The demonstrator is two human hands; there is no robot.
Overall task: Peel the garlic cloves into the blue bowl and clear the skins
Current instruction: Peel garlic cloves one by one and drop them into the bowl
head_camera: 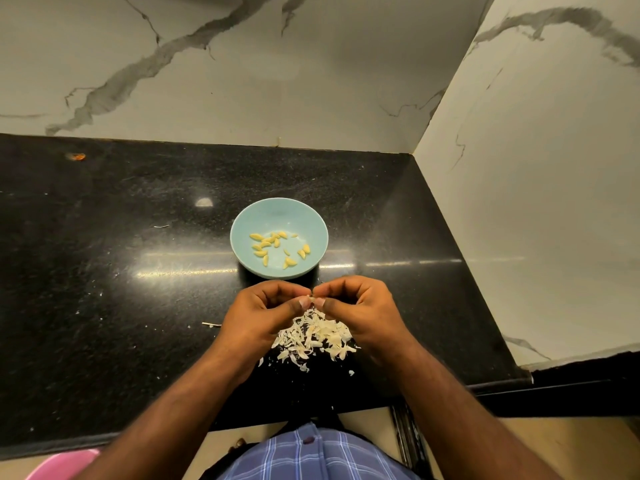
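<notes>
Pinching a small garlic clove (312,299) between the thumb and curled fingers of both hands, your left hand (258,317) and right hand (363,311) meet fingertip to fingertip above the pile of skins (317,337). The blue bowl (277,211) sits just beyond at 12 o'clock on the black countertop (104,271), holding the peeled cloves (266,242).

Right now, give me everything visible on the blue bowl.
The blue bowl is round, shallow and pale blue, smooth and glossy like ceramic or plastic. It sits upright on the black countertop, just beyond both hands, which do not touch it. Inside lie a scatter of peeled yellowish garlic cloves, loosely spread over the bottom. The pile of skins lies apart, nearer the person.
</notes>
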